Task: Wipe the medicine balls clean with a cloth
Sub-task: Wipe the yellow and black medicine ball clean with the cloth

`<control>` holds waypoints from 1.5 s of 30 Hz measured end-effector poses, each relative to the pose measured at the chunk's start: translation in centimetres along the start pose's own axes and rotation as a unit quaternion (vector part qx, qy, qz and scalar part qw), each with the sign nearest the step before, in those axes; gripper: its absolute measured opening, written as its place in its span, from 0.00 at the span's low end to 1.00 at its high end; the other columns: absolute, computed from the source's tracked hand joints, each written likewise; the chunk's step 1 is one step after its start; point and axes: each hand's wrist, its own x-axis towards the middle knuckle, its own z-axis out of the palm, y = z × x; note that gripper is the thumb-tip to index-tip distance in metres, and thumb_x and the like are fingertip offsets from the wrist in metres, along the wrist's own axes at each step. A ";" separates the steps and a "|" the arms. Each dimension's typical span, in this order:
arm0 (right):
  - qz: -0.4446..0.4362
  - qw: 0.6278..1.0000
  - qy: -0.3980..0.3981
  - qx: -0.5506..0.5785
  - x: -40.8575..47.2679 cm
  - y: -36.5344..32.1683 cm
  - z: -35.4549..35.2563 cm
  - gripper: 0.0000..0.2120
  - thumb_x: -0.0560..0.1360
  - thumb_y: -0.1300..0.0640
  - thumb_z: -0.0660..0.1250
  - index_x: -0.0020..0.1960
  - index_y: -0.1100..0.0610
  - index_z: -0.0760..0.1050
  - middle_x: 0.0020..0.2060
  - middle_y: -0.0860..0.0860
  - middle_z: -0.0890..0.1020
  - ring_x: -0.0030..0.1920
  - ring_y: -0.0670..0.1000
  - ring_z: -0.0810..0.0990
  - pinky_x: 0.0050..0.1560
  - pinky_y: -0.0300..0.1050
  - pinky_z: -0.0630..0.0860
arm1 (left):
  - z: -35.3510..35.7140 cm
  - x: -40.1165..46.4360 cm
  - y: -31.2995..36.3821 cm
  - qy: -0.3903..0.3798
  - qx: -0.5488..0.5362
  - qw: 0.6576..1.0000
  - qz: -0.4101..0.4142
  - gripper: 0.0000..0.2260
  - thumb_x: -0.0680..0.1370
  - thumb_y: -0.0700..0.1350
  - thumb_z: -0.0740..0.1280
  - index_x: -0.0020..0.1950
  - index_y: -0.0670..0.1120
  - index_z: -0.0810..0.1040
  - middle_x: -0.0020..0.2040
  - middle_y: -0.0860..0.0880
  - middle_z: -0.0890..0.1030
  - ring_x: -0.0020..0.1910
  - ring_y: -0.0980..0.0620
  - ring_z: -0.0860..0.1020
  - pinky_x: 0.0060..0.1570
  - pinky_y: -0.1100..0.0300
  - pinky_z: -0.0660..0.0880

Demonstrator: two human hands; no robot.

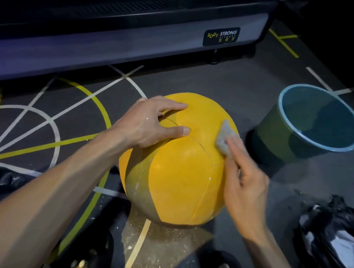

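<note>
You were looking down at a yellow medicine ball (178,160) that sat on the dark floor (195,87) at the centre of your view; the ball had stitched seams, a duller olive panel on its lower left side, and white specks along one seam. Your left hand (150,125) lay spread on top of the ball at about 11 o'clock on it, its fingers (173,106) wide and fairly straight, pressing on the surface without curling round anything. Your right hand (245,184) lay against the ball's right side at about 3 o'clock, its fingers (233,149) straight and close together, pressing a small grey cloth (225,136) flat to the ball; the cloth showed just beyond the fingertips, touching the yellow surface near a seam. A green bucket (274,135) with a pale blue rim stood on the floor at 2 o'clock from the ball, near it but apart, and it held water. A long piece of gym equipment (115,46) with a label reading BODY STRONG ran across the far side at 12 o'clock. The floor carried white and yellow painted lines and scattered pale flecks near the ball's base. A crumpled black bag (331,230) lay at 4 o'clock; toes in a dark sandal (224,267) showed at 6 o'clock.
</note>
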 end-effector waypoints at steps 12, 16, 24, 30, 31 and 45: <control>-0.161 0.982 -0.088 -0.045 -1.8 0.8 -0.3 0.19 0.81 0.69 0.62 0.71 0.62 0.75 0.72 0.53 0.76 0.75 0.53 0.71 0.76 0.55 0.67 | 0.1 -1.4 0.3 0.028 0.006 0.999 -0.020 0.33 0.68 0.72 0.69 0.72 0.64 0.75 0.65 0.58 0.74 0.59 0.53 0.75 0.59 0.50 0.74; -0.050 0.997 -0.051 -0.009 1.1 0.9 -1.3 0.20 0.81 0.69 0.64 0.71 0.57 0.76 0.69 0.47 0.78 0.72 0.42 0.73 0.74 0.44 0.69 | 0.0 -2.7 -0.7 0.002 0.006 1.000 -0.021 0.35 0.68 0.76 0.65 0.73 0.67 0.72 0.61 0.60 0.71 0.56 0.57 0.72 0.56 0.54 0.71; -0.084 0.995 -0.051 -0.008 -2.9 -1.5 -2.1 0.17 0.81 0.68 0.63 0.68 0.58 0.79 0.68 0.50 0.80 0.71 0.47 0.75 0.72 0.46 0.72 | 1.3 -2.3 -0.7 0.035 0.083 0.996 -0.012 0.38 0.66 0.78 0.63 0.74 0.68 0.69 0.63 0.60 0.66 0.63 0.54 0.64 0.58 0.51 0.69; -0.049 0.997 -0.023 0.058 -7.2 -1.3 -2.7 0.17 0.79 0.68 0.63 0.61 0.53 0.83 0.56 0.49 0.86 0.51 0.42 0.85 0.54 0.39 0.80 | 0.5 -1.4 -1.7 0.028 0.051 0.998 -0.019 0.36 0.69 0.74 0.63 0.76 0.67 0.68 0.67 0.59 0.66 0.65 0.55 0.63 0.62 0.53 0.64; -0.013 0.998 0.007 0.057 -6.2 -1.4 -3.1 0.16 0.81 0.63 0.63 0.61 0.48 0.82 0.50 0.48 0.87 0.41 0.40 0.83 0.44 0.34 0.79 | 0.5 -1.2 -1.7 0.028 0.047 0.998 -0.017 0.35 0.69 0.74 0.63 0.76 0.67 0.67 0.68 0.59 0.66 0.65 0.55 0.62 0.62 0.54 0.63; 0.129 0.981 0.059 0.133 2.4 1.0 -3.6 0.18 0.84 0.63 0.62 0.70 0.50 0.78 0.64 0.41 0.82 0.66 0.40 0.78 0.70 0.46 0.75 | 1.1 1.4 0.2 0.031 0.088 0.996 -0.014 0.35 0.69 0.76 0.62 0.75 0.67 0.68 0.68 0.57 0.66 0.68 0.50 0.63 0.65 0.48 0.66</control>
